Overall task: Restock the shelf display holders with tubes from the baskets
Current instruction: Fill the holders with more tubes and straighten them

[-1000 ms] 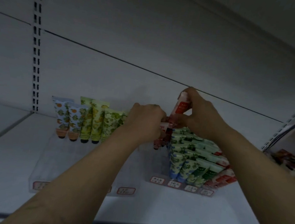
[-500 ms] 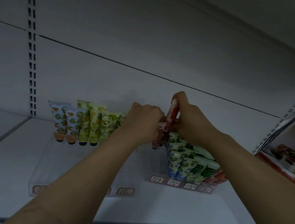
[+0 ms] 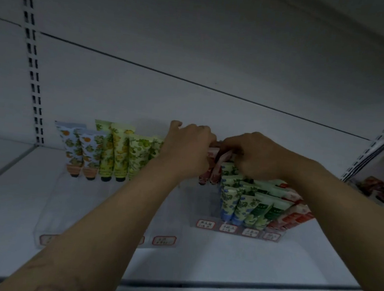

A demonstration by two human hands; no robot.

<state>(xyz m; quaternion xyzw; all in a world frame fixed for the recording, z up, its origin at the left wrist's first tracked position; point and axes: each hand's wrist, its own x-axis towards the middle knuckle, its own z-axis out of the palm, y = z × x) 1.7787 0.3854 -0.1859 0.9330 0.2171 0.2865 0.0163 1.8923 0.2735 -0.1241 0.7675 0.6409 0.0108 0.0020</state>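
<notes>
The left hand (image 3: 187,152) and right hand (image 3: 258,157) both curl round red tubes (image 3: 216,170) at the back of the clear holder (image 3: 206,207). Best to slide them down straight, caps first.

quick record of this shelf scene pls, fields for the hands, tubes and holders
left hand: grips red tubes from the left
right hand: pinches their tops from the right
red tubes: back of right holder, leftmost lane
right holder: other lanes hold green-print tubes
left holder: fruit-print tubes along its back
shelf: white, carries both holders
</notes>
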